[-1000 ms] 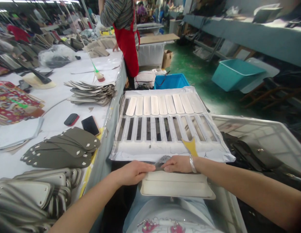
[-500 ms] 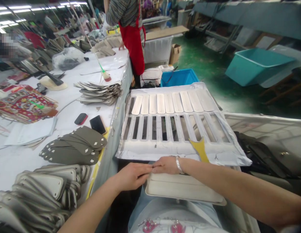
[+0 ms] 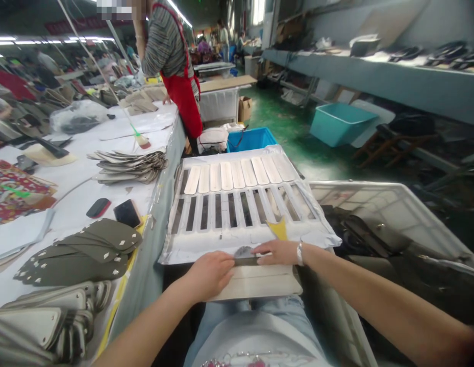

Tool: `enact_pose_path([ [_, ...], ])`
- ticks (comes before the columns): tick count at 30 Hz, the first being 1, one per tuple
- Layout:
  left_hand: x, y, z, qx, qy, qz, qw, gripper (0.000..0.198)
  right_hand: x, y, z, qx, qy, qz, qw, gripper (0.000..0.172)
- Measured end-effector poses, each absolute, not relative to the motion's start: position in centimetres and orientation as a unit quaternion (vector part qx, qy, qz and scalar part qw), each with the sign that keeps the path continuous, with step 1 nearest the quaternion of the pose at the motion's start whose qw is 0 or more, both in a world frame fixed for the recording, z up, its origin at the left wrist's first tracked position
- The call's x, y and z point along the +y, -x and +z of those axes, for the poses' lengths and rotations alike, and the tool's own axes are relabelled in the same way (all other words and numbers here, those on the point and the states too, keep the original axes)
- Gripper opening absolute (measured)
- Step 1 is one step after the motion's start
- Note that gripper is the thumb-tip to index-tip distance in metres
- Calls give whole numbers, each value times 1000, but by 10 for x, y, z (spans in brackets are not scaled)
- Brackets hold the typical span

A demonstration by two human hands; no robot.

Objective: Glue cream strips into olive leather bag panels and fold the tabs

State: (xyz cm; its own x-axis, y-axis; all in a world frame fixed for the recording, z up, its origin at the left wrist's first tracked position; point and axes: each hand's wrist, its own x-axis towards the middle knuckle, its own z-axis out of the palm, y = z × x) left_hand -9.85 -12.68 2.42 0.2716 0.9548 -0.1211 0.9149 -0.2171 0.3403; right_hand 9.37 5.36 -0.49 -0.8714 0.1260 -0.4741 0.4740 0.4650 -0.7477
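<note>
A cream leather-like panel (image 3: 259, 283) lies across my lap, with a dark grey strip along its far edge. My left hand (image 3: 210, 275) grips the panel's far left corner, fingers pressed together over the edge. Farther right, my right hand (image 3: 277, 253) pinches the same far edge, its fingertips pointing left. A small grey rounded piece (image 3: 243, 251) shows between the two hands; I cannot make out what it is. Just beyond them is a white slatted board (image 3: 229, 237), carrying a row of pale rounded strips (image 3: 226, 176) and a yellow notched piece (image 3: 278, 229).
On the left table (image 3: 78, 191) lie grey rounded panels (image 3: 79, 250), stacked pale panels (image 3: 30, 321), another stack (image 3: 127, 165) and a phone (image 3: 127, 213). A bin of dark bags (image 3: 374, 244) stands at right. A person in a red apron (image 3: 181, 94) stands ahead.
My right hand has moved apart from the left along the panel's edge, and the grey piece between them has come into sight. The view has swung right and tilted up.
</note>
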Motion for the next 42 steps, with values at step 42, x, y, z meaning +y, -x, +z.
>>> enact_pose_path([
  [42, -117, -22, 8, 627, -728, 125, 249, 20, -44, -210, -3, 942, -239, -194, -132, 25],
])
